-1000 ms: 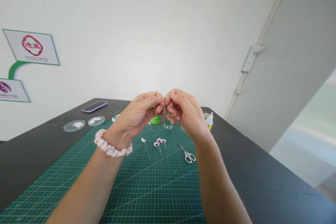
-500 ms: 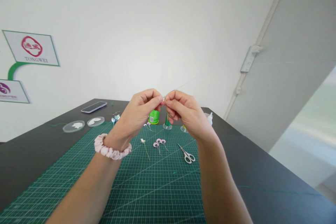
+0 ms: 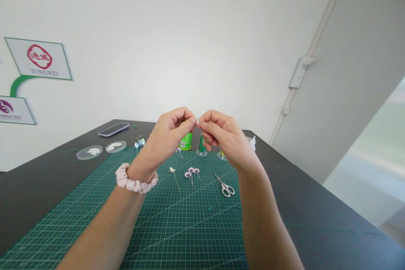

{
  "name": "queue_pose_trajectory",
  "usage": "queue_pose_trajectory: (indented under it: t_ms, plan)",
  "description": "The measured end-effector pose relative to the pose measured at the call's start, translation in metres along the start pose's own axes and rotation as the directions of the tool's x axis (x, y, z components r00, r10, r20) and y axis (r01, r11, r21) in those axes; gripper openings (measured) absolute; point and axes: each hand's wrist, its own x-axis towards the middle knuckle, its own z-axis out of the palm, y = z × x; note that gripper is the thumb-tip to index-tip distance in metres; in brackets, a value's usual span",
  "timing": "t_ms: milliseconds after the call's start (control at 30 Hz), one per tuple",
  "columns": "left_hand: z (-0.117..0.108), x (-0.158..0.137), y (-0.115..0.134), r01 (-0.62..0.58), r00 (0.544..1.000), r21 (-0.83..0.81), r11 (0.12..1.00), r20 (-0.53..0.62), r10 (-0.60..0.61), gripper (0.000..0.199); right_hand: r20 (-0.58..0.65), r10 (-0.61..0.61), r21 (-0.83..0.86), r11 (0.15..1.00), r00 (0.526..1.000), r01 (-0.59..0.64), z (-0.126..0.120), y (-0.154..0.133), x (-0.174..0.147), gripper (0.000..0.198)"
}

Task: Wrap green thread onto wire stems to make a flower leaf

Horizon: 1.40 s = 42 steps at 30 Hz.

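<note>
In the head view my left hand [image 3: 172,135], with a pale scrunchie [image 3: 133,179] on its wrist, is closed in a pinch above the far part of the mat. Its thumb and index fingertips meet those of my right hand [image 3: 223,137], which is pinched too. Between the fingertips shows a tiny white piece [image 3: 198,121], mostly covered by the fingers. A thin wire [image 3: 228,103] sticks out up and right from behind my right hand. Below lie three pink looped petals [image 3: 191,171] on wire stems, a small white flower [image 3: 172,170] with a green stem, and white-handled scissors [image 3: 226,188].
A green cutting mat [image 3: 186,228] covers much of the black table [image 3: 316,206]. Behind my hands stand a green tub [image 3: 186,141], a green thread spool [image 3: 201,147] and a white bottle [image 3: 253,142]. Leftward are blue petals [image 3: 139,143], a clear dish [image 3: 89,152] and a phone [image 3: 113,129].
Both hands stay pinched together in nearly the same place. The tiny white piece shows slightly more between the fingertips, and the wire has shifted a little lower.
</note>
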Motion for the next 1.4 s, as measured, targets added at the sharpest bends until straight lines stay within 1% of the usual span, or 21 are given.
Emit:
queue_pose_trajectory:
  t_ms: [200, 300, 400, 500, 600, 667, 733, 767, 833, 900, 933, 967, 1000, 1067, 1133, 1267, 1400]
  plan:
    - [0.001, 0.001, 0.003, -0.035, 0.999, 0.096, 0.995, 0.0, 0.035, 0.018, 0.007, 0.006, 0.061, 0.998, 1.0, -0.006, 0.0, 0.0, 0.001, 0.016]
    - [0.001, 0.0, 0.003, -0.081, 0.997, 0.158, 0.984, -0.004, 0.082, 0.017, 0.015, 0.0, 0.119, 0.993, 1.0, -0.002, 0.001, 0.002, 0.003, 0.017]
    - [0.001, -0.002, 0.001, -0.145, 0.988, 0.251, 0.957, -0.02, 0.155, 0.017, -0.003, -0.022, 0.172, 0.985, 1.0, 0.022, 0.004, 0.005, 0.004, 0.019]
    - [0.003, -0.002, -0.002, -0.245, 0.956, 0.408, 0.88, -0.052, 0.29, 0.015, -0.062, -0.029, 0.197, 0.98, 0.998, 0.041, 0.007, 0.007, 0.006, 0.025]
    - [0.006, -0.001, -0.004, -0.358, 0.894, 0.539, 0.763, -0.038, 0.446, 0.016, -0.133, -0.016, 0.207, 0.977, 0.991, 0.044, 0.01, 0.008, 0.008, 0.028]
    - [0.007, -0.001, -0.004, -0.403, 0.864, 0.574, 0.713, -0.019, 0.504, 0.017, -0.166, -0.016, 0.21, 0.976, 0.986, 0.051, 0.012, 0.008, 0.009, 0.027]
    - [0.008, -0.001, -0.003, -0.413, 0.858, 0.565, 0.714, -0.021, 0.513, 0.017, -0.184, -0.024, 0.207, 0.976, 0.983, 0.063, 0.012, 0.009, 0.009, 0.026]
    - [0.008, -0.002, -0.003, -0.402, 0.869, 0.539, 0.741, -0.031, 0.494, 0.017, -0.188, -0.031, 0.204, 0.976, 0.982, 0.07, 0.012, 0.009, 0.009, 0.026]
    - [0.008, -0.002, -0.001, -0.337, 0.917, 0.426, 0.84, -0.052, 0.395, 0.018, -0.19, -0.044, 0.2, 0.976, 0.981, 0.083, 0.011, 0.009, 0.009, 0.025]
    - [0.007, -0.001, 0.0, -0.223, 0.97, 0.239, 0.945, -0.038, 0.238, 0.023, -0.184, -0.059, 0.19, 0.977, 0.981, 0.095, 0.009, 0.009, 0.009, 0.024]
    - [0.006, -0.001, 0.001, -0.159, 0.987, 0.129, 0.979, -0.016, 0.162, 0.026, -0.18, -0.066, 0.182, 0.978, 0.981, 0.099, 0.008, 0.009, 0.008, 0.024]
    - [0.006, 0.0, 0.002, -0.097, 0.995, 0.018, 0.995, 0.013, 0.097, 0.03, -0.173, -0.072, 0.171, 0.98, 0.982, 0.102, 0.006, 0.009, 0.008, 0.025]
    - [0.006, 0.0, 0.002, -0.039, 0.998, -0.085, 0.996, 0.043, 0.042, 0.033, -0.161, -0.079, 0.157, 0.982, 0.984, 0.104, 0.005, 0.009, 0.008, 0.025]
    - [0.007, 0.001, 0.002, 0.062, 0.995, -0.247, 0.967, 0.095, -0.04, 0.034, -0.127, -0.098, 0.126, 0.985, 0.987, 0.114, 0.003, 0.009, 0.007, 0.025]
    - [0.008, 0.002, 0.002, 0.138, 0.986, -0.338, 0.931, 0.136, -0.097, 0.032, -0.081, -0.122, 0.1, 0.987, 0.989, 0.13, 0.002, 0.009, 0.007, 0.025]
    - [0.007, 0.001, 0.0, 0.235, 0.968, -0.422, 0.876, 0.184, -0.171, 0.029, -0.022, -0.14, 0.06, 0.988, 0.99, 0.141, 0.003, 0.008, 0.005, 0.025]
    - [0.005, -0.001, 0.001, 0.315, 0.945, -0.462, 0.829, 0.237, -0.227, 0.029, 0.018, -0.172, -0.016, 0.985, 0.985, 0.172, 0.001, 0.007, 0.003, 0.028]
